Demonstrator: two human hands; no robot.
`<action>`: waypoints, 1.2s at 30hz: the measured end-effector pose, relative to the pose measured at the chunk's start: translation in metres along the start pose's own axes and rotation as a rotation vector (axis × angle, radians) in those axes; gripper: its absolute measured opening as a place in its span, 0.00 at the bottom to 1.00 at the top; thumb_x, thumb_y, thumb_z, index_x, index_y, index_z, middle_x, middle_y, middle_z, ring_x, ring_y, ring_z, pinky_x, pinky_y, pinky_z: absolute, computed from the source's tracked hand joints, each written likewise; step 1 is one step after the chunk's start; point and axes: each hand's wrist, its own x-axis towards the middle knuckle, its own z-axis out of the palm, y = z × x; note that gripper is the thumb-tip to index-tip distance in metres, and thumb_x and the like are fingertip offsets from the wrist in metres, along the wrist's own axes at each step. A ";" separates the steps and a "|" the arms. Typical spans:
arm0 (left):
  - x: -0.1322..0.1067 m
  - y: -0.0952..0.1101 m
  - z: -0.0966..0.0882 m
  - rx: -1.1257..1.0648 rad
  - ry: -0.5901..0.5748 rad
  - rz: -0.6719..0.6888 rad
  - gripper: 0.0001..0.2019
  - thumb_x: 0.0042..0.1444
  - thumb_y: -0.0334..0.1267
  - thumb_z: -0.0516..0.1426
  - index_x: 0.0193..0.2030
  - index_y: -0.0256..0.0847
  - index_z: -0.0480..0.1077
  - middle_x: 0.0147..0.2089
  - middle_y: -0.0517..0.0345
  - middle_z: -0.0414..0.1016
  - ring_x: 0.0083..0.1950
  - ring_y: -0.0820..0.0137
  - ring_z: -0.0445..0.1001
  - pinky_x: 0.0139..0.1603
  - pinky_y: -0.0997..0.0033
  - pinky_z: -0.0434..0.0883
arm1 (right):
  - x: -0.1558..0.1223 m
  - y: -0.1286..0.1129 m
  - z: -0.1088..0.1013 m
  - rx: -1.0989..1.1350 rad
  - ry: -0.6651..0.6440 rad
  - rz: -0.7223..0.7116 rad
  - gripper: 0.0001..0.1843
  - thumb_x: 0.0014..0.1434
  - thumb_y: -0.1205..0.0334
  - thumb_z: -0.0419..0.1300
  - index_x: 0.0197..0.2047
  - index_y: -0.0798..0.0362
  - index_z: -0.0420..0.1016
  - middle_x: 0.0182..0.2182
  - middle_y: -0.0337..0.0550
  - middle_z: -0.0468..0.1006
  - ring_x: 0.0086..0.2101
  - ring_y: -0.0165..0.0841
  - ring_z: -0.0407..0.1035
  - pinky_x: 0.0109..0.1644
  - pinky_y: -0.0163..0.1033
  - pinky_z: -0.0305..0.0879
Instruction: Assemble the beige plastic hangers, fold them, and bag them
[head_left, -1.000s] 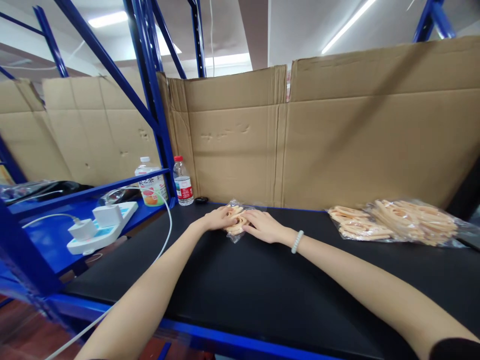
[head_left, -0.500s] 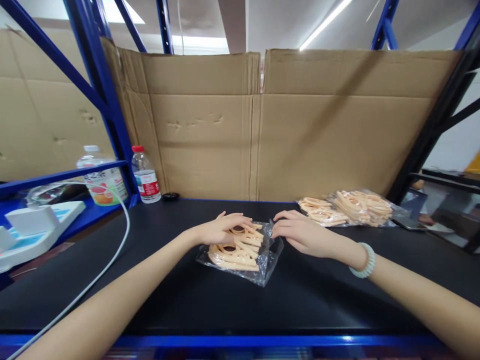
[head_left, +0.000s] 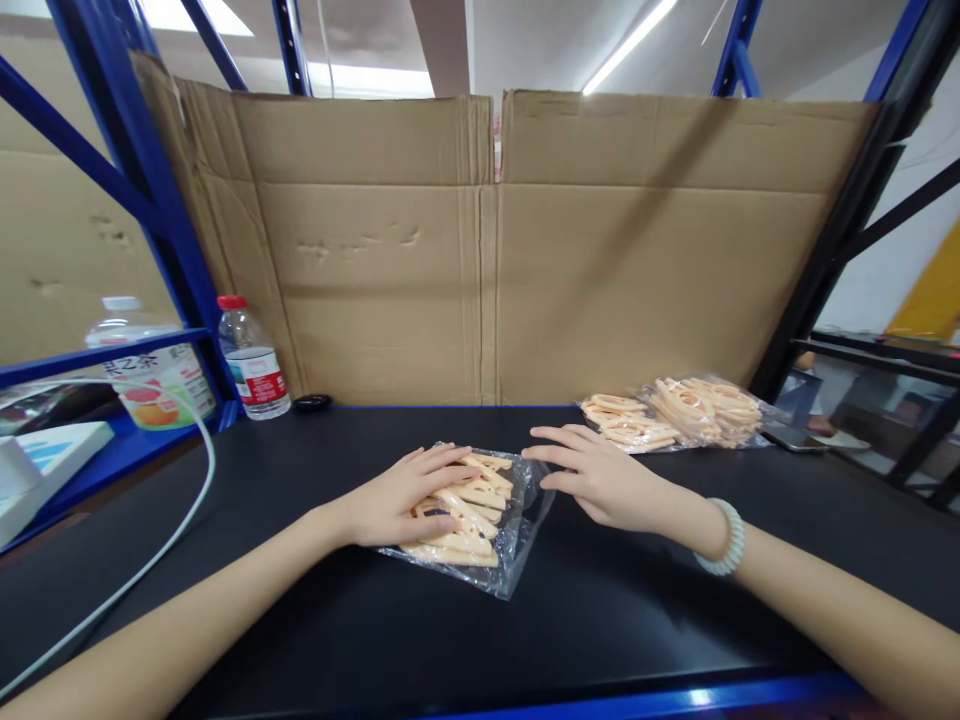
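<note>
A clear plastic bag of peach-coloured plastic pieces [head_left: 480,530] lies on the black tabletop [head_left: 615,610] in front of me. My left hand [head_left: 401,495] rests flat on the bag's left part, fingers stretched out over the pieces. My right hand [head_left: 592,475] lies just right of the bag, fingers extended and touching its open right edge. A pale bead bracelet [head_left: 721,538] circles my right wrist.
Two more filled bags [head_left: 675,415] lie at the back right against a cardboard wall [head_left: 480,250]. A water bottle [head_left: 251,360], a small black cap [head_left: 312,403] and a drink bottle [head_left: 146,375] stand at the left by blue rack posts. A white cable [head_left: 176,520] crosses the left.
The bag has come closer to me across the tabletop. My left hand has flattened onto it and my right hand has shifted to its right edge; the view has turned right.
</note>
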 end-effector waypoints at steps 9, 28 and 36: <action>0.003 0.019 0.014 0.059 0.096 -0.053 0.27 0.62 0.51 0.53 0.67 0.48 0.60 0.73 0.49 0.52 0.72 0.49 0.49 0.69 0.41 0.51 | -0.013 0.006 0.013 0.180 0.084 0.031 0.17 0.60 0.78 0.49 0.44 0.56 0.77 0.39 0.50 0.78 0.51 0.42 0.65 0.55 0.50 0.64; 0.003 0.010 0.041 0.029 0.279 -0.052 0.27 0.63 0.50 0.52 0.68 0.54 0.57 0.72 0.56 0.54 0.72 0.51 0.52 0.68 0.42 0.55 | -0.016 -0.011 0.013 0.509 0.081 0.131 0.21 0.66 0.73 0.47 0.58 0.52 0.71 0.45 0.49 0.79 0.49 0.36 0.69 0.53 0.45 0.67; 0.003 0.008 0.043 0.034 0.300 -0.014 0.28 0.63 0.48 0.52 0.70 0.57 0.52 0.73 0.59 0.51 0.73 0.52 0.50 0.68 0.43 0.57 | -0.013 -0.014 0.015 0.580 0.094 0.139 0.21 0.69 0.70 0.49 0.62 0.51 0.67 0.56 0.49 0.75 0.58 0.34 0.66 0.62 0.45 0.64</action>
